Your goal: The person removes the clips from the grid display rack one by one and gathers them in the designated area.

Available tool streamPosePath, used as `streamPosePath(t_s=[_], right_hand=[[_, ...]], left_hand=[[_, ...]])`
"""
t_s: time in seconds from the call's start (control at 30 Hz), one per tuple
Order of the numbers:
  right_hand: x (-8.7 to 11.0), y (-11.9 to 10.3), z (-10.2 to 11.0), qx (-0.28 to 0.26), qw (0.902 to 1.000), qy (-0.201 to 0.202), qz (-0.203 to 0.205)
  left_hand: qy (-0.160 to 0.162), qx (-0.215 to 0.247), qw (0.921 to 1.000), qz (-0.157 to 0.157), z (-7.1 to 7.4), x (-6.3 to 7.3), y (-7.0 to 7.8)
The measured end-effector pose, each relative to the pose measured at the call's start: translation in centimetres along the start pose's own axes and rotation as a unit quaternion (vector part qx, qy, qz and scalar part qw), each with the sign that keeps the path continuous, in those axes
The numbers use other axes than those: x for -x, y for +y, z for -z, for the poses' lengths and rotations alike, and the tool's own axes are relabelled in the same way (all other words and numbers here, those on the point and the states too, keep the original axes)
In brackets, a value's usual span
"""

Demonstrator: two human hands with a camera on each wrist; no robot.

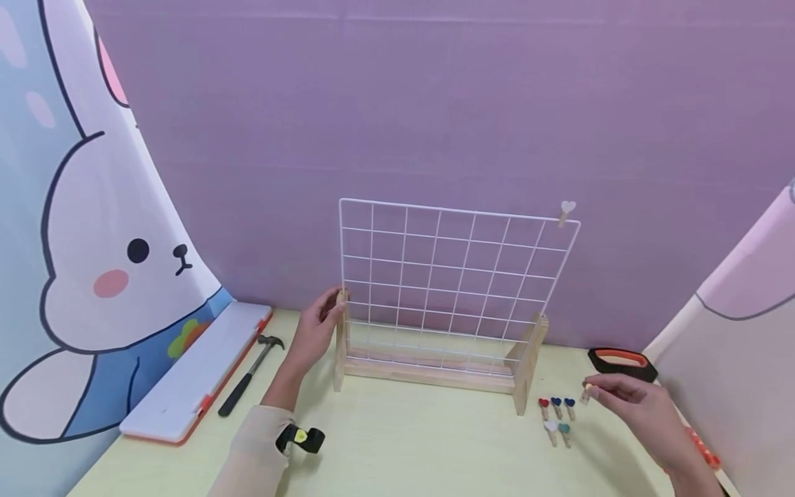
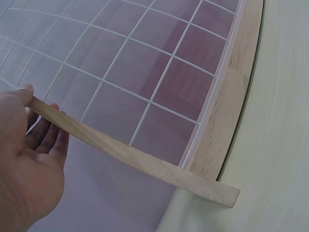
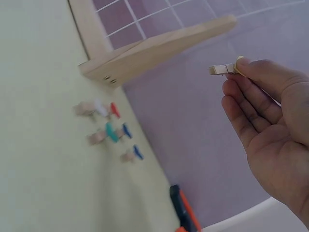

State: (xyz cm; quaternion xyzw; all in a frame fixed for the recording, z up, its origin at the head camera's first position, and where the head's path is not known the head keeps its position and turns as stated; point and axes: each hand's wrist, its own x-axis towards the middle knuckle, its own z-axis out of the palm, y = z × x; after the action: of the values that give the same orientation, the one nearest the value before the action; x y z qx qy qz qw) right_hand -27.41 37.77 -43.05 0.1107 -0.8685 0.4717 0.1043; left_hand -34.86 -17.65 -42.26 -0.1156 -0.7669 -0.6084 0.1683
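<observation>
A white wire grid (image 1: 439, 236) stands upright in a wooden stand (image 1: 428, 376) on the table. My left hand (image 1: 313, 335) grips the stand's left side post (image 2: 130, 153), thumb on one face and fingers on the other. To the right of the stand, my right hand (image 1: 640, 413) pinches a small wooden clothespin (image 3: 223, 69) with a yellow end, held above the table. Another clothespin with a white heart (image 1: 568, 206) is clipped to the grid's top edge near the right corner. Several heart clothespins (image 1: 557, 407) in red, blue, white and teal lie below my right hand.
At the left lie a hammer (image 1: 251, 376) and a long white case (image 1: 199, 373) with an orange edge. A black and orange object (image 1: 623, 364) sits at the back right, and an orange item (image 1: 704, 449) shows beyond my right wrist. A purple curtain (image 1: 435, 103) hangs behind.
</observation>
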Motion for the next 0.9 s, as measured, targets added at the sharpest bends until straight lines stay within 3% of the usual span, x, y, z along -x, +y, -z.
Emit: streamPosePath(t_s=[0.2, 0.37, 0.57, 0.9], right_hand=[[0.9, 1.3, -0.4, -0.002, 0.9973, -0.013, -0.073], [1.6, 2.0, -0.6, 0.020, 0.9940, -0.018, -0.106], [1.8, 3.1, -0.9, 0.031, 0.9840, -0.036, -0.172], [1.5, 5.8, -1.8, 0.056, 0.9725, -0.064, -0.217]], left_hand=[[-0.002, 0.007, 1.0000, -0.006, 0.0, 0.1, -0.1], [-0.001, 0.007, 1.0000, -0.004, 0.0, 0.1, 0.0], [-0.001, 0.002, 1.0000, -0.005, -0.1, 0.0, -0.1], [0.001, -0.004, 1.0000, -0.005, -0.1, 0.0, -0.3]])
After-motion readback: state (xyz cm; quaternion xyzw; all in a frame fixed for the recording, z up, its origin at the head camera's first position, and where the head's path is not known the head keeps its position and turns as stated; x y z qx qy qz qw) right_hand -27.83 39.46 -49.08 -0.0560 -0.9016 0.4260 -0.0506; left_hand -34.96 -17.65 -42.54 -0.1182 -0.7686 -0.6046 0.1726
